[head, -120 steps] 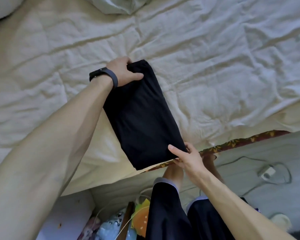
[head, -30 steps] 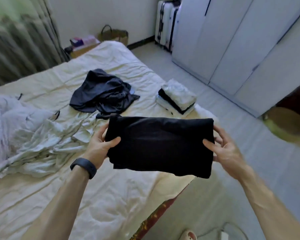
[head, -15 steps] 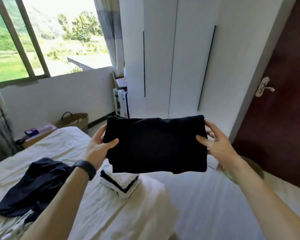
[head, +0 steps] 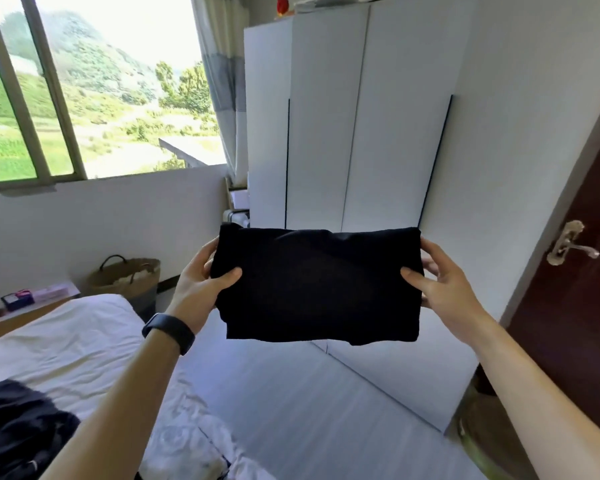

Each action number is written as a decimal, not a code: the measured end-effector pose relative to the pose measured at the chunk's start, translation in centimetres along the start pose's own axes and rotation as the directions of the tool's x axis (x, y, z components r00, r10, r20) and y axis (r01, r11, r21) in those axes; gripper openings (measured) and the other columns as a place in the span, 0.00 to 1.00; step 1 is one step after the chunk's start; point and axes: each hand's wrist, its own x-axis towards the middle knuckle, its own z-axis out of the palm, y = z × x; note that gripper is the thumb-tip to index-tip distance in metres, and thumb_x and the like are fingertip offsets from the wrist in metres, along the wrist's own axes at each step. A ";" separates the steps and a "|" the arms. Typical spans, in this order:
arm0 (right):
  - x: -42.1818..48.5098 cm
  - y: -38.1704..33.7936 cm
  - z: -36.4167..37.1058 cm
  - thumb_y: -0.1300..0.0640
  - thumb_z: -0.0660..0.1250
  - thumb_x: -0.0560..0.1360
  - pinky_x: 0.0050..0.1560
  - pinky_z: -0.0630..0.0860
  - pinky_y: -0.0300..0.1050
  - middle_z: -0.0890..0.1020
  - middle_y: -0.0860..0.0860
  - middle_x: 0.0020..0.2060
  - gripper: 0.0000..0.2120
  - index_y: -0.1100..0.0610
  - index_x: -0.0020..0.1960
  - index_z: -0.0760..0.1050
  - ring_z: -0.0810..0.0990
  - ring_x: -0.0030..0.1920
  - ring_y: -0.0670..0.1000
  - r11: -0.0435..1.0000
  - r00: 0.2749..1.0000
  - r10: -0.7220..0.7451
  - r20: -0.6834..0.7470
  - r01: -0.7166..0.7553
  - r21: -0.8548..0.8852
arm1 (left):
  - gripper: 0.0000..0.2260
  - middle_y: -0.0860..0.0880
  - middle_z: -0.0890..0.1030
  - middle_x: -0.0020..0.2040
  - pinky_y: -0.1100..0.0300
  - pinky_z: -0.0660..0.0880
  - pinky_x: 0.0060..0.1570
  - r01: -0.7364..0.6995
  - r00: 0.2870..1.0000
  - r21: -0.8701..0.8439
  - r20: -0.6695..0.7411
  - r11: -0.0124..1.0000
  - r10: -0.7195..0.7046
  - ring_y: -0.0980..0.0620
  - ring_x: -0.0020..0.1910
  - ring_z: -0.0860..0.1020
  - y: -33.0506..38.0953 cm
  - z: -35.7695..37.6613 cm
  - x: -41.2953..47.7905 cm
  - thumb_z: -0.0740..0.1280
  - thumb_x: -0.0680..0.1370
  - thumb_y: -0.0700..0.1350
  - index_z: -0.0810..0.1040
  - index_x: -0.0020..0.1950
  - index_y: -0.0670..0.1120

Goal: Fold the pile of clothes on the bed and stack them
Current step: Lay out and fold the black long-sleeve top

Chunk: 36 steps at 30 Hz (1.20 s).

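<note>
Folded black garment (head: 317,285) held up in the air before a white wardrobe (head: 361,133), beside the bed (head: 66,341), left edge pinched in the grip of the left hand (head: 198,289), thumb in front, right edge pinched likewise by the right hand (head: 444,289), loose dark garment (head: 14,431) seen lying on the bed

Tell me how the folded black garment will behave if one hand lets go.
Probably floppy: the lower edge of the black garment hangs uneven between the left hand and right hand. Likely light: pinches at both ends carry it. Freed on one side, it would likely droop and unfold.
</note>
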 end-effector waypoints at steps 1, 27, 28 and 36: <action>2.2 0.5 -0.4 0.60 0.70 0.80 0.50 0.84 0.51 0.81 0.50 0.59 0.24 0.32 0.65 0.75 0.83 0.57 0.50 1.000 1.000 0.002 0.002 -0.002 0.006 | 0.24 0.51 0.84 0.59 0.53 0.82 0.50 -0.001 1.000 -0.006 -0.011 1.000 0.001 0.51 0.57 0.83 -0.5 0.7 1.9 0.71 0.76 0.34 0.79 0.64 0.60; 43.8 24.7 16.7 0.60 0.70 0.80 0.42 0.80 0.39 0.84 0.46 0.51 0.20 0.32 0.57 0.77 0.84 0.52 0.50 0.993 0.591 0.121 0.797 -0.073 -0.096 | 0.21 0.47 0.85 0.53 0.52 0.81 0.38 0.181 0.423 -0.197 -0.869 0.964 -0.257 0.47 0.50 0.85 -24.9 6.5 12.4 0.70 0.77 0.33 0.78 0.63 0.55; 44.0 25.4 18.7 0.61 0.69 0.80 0.44 0.81 0.42 0.84 0.49 0.53 0.19 0.36 0.59 0.77 0.84 0.52 0.51 0.991 0.548 0.134 0.826 -0.071 -0.113 | 0.21 0.47 0.85 0.54 0.51 0.81 0.40 0.177 0.369 -0.208 -0.892 0.962 -0.261 0.46 0.52 0.84 -25.7 5.9 11.9 0.70 0.77 0.33 0.78 0.65 0.54; 45.2 30.8 36.8 0.61 0.69 0.80 0.51 0.81 0.54 0.82 0.51 0.57 0.18 0.45 0.66 0.75 0.82 0.55 0.55 0.972 0.283 0.209 0.936 0.045 -0.231 | 0.23 0.48 0.84 0.57 0.45 0.82 0.52 0.075 0.050 -0.337 -0.939 0.939 -0.341 0.46 0.55 0.83 -34.1 -0.6 11.0 0.70 0.77 0.32 0.76 0.66 0.54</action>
